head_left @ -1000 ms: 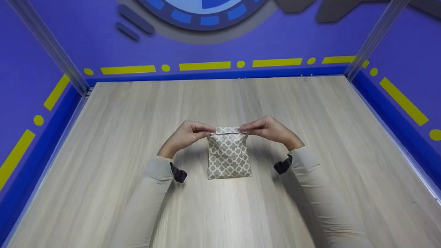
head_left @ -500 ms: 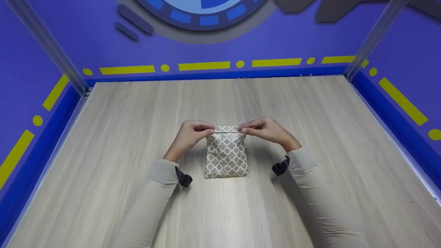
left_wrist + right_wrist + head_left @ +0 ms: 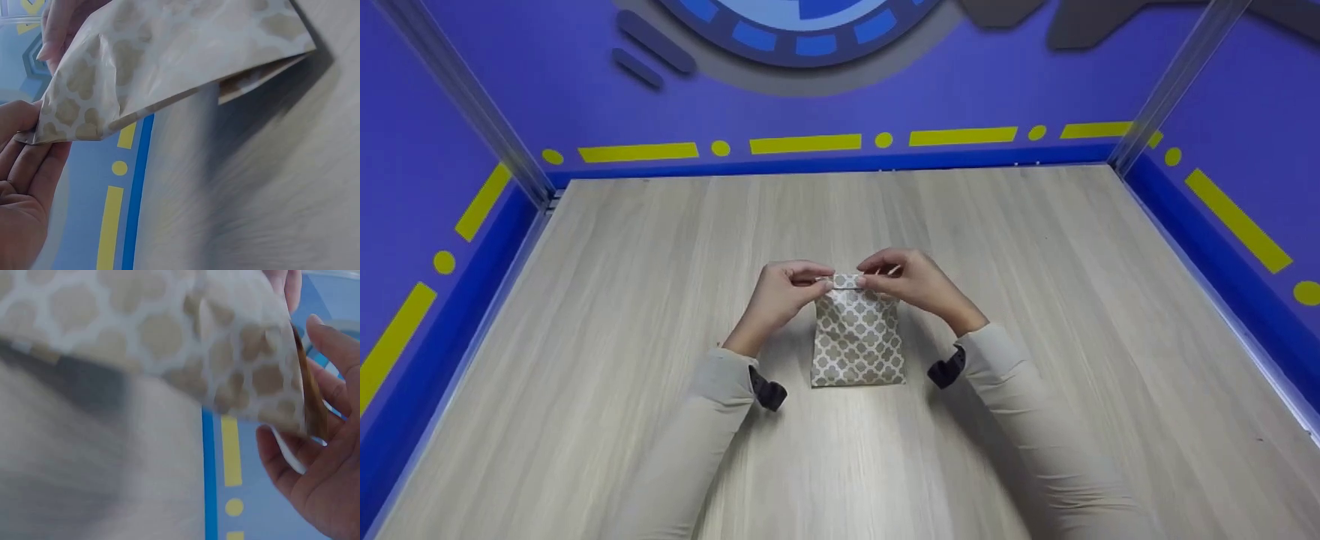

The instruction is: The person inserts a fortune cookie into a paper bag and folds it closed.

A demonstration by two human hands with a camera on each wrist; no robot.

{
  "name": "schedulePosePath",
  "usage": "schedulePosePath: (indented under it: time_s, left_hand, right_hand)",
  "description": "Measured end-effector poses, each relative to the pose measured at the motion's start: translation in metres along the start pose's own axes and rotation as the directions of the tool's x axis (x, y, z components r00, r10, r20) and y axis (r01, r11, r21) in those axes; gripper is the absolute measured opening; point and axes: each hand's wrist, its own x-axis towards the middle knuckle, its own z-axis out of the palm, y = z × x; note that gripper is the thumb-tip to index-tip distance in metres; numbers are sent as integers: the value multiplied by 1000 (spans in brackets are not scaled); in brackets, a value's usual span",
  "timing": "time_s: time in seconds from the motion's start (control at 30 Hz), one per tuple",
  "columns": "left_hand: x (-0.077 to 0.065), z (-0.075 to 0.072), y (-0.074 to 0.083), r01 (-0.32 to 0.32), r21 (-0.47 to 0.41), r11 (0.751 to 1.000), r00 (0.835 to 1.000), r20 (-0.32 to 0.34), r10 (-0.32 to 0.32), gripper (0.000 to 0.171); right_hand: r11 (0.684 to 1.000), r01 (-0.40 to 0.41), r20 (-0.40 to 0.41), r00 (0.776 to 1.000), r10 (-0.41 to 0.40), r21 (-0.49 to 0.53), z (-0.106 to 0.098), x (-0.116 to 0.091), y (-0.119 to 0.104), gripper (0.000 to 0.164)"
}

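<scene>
A small paper bag (image 3: pixel 857 337) with a white and beige lattice print lies between the hands, its bottom toward the person and its top edge folded over into a narrow flap (image 3: pixel 846 281). My left hand (image 3: pixel 780 292) pinches the left end of this flap, thumb in front and fingers behind; the left wrist view shows the corner between them. Around the flap's right part curls my right hand (image 3: pixel 919 285), thumb tip on the fold, its grip looser. In the right wrist view the brown inner side of the paper (image 3: pixel 314 391) shows at the edge beside the fingers.
The bag sits over a pale wood-grain table (image 3: pixel 660 247). Blue-purple panels (image 3: pixel 840 112) with yellow marks enclose the table at the back and sides, with metal posts (image 3: pixel 472 112) at the rear corners. Dark wrist cameras (image 3: pixel 769 391) sit at both cuffs.
My right hand has slid left along the flap from the bag's right corner, toward the left hand. The left hand stays at its end, shifted slightly right. The bag has barely moved.
</scene>
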Motion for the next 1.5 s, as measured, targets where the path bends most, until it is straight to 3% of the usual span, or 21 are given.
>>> schedulePosePath:
  time_s: [0.33, 0.7, 0.97, 1.17, 1.37, 1.5]
  left_hand:
    - [-1, 3, 4, -11, 8, 1000, 1000, 3, 11, 19]
    - [-3, 9, 5, -85, -4, 996, 993, 81, 85, 20]
    - [-2, 11, 7, -52, 7, 999, 996, 67, 51, 14]
    - [-2, 12, 9, -87, 66, 994, 994, 66, 82, 12]
    - [-2, 11, 9, -112, 108, 988, 992, 73, 104, 10]
    - [-2, 12, 9, -139, 123, 983, 986, 105, 126, 7]
  right_hand:
    - [996, -44, 1, 999, 44, -74, 10, 7, -12, 18]
    - [996, 32, 0, 999, -32, -87, 12, 7, -14, 14]
    - [994, 67, 7, 998, -66, -81, 12, 6, -14, 10]
    - [994, 72, 40, 997, -69, -84, 10, 4, -12, 14]
    - [998, 10, 97, 995, -4, -61, 4, 4, -10, 15]
    - [996, 36, 139, 990, -24, -83, 1, 2, -10, 12]
